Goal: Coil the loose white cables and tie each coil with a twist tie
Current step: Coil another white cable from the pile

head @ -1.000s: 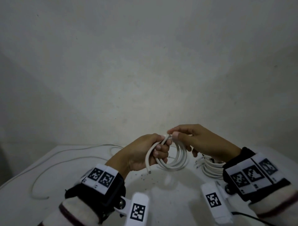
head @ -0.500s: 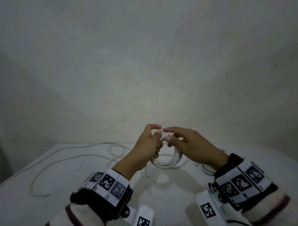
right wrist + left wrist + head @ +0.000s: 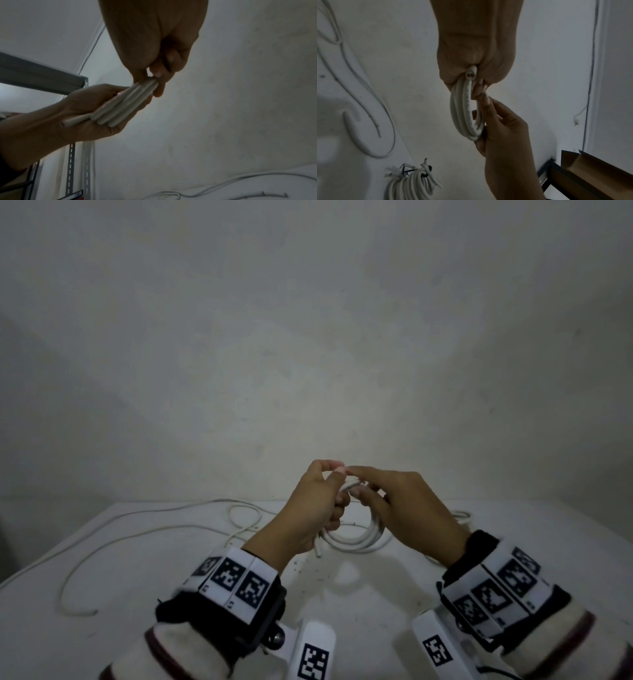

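Observation:
A coil of thick white cable [image 3: 358, 537] hangs just above the white table [image 3: 359, 621]. My left hand [image 3: 317, 501] grips its near side with curled fingers, back of the hand toward the head camera. One cut cable end [image 3: 318, 553] sticks out below that fist. In the left wrist view the coil [image 3: 462, 115] runs out of my left hand [image 3: 476, 56] into my right hand [image 3: 503, 129]. My right hand [image 3: 390, 498] pinches the coil's strands [image 3: 135, 100] between thumb and fingers [image 3: 159, 79]. I cannot make out a twist tie.
Loose white cable [image 3: 137, 529] snakes over the table's left half. A tied white bundle [image 3: 412, 182] lies on the table near my right hand. A cardboard box [image 3: 594, 174] and a metal rack [image 3: 42, 75] stand beyond the table; a wall rises close behind.
My left hand has turned so its back faces up, still gripping the coil. The right hand's fingers have shifted along the coil to meet the left fingertips. Both hands sit slightly higher.

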